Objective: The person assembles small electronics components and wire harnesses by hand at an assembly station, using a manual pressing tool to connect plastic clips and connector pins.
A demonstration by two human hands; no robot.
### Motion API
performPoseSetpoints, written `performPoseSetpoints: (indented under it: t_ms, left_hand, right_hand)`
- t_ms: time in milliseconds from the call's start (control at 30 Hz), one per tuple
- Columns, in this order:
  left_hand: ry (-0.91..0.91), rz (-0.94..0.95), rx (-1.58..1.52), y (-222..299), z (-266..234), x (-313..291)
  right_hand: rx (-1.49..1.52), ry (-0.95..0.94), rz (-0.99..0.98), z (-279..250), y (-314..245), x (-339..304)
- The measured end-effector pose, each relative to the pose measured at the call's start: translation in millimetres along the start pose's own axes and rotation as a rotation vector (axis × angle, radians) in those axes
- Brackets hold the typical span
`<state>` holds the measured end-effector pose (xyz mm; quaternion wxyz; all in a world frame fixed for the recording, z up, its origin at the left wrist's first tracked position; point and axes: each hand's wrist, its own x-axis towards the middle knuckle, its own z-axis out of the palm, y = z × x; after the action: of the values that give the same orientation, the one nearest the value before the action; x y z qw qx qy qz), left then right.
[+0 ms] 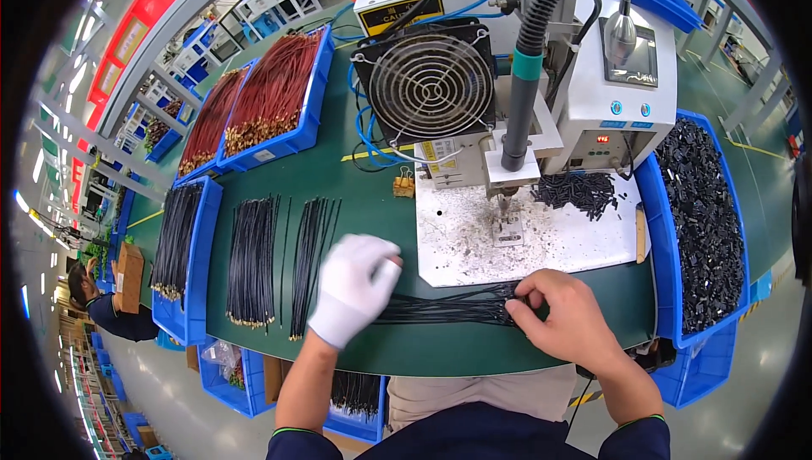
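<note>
A bundle of black cables (444, 309) lies crosswise along the near side of the green table. At its right end, my bare right hand (567, 316) is closed, thumb and fingers pinching the cable ends. Over the bundle's left end is my left hand (353, 287) in a white glove, its fingers curled toward the thumb in a pinch. Whatever they hold, if anything, is too small to make out. Beside the glove, a loose group of black cables (309, 244) lies lengthwise, and a thicker group (252, 261) rests further left, with brass-coloured tips toward me.
Ahead stands a bench machine with a stained white base plate (457, 249), a round fan (431, 84) and a pile of small black sleeves (579, 192). Blue bins hold red cables (275, 92), black cables (178, 232) and black parts (698, 223). A binder clip (404, 183) lies behind.
</note>
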<state>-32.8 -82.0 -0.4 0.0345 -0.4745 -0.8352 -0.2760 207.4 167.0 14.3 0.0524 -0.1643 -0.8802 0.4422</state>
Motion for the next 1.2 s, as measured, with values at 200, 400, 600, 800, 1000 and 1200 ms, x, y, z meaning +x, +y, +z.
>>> performPoseSetpoints:
  t_ms: [200, 400, 600, 800, 1000, 1200]
  left_hand:
    - [0.049, -0.352, 0.588, -106, 11, 8]
    - [-0.155, -0.374, 0.742, -105, 28, 19]
    - [-0.077, -0.029, 0.274, -71, 15, 16]
    - [-0.241, 0.172, -0.170, 23, -2, 24]
    - [-0.458, 0.137, -0.500, 52, 1, 37]
    - [-0.459, 0.031, -0.687, 64, 6, 44]
  right_hand:
    - [-0.071, 0.082, -0.039, 2, 7, -3]
    - [-0.046, 0.091, -0.094, 3, 4, -3]
    - [-0.030, 0.109, -0.144, 1, 6, 4]
    - [0.204, 0.113, -0.271, 11, 5, 34]
    - [0.673, -0.033, -0.293, 26, 21, 50]
    - [0.704, -0.027, -0.226, 22, 17, 48]
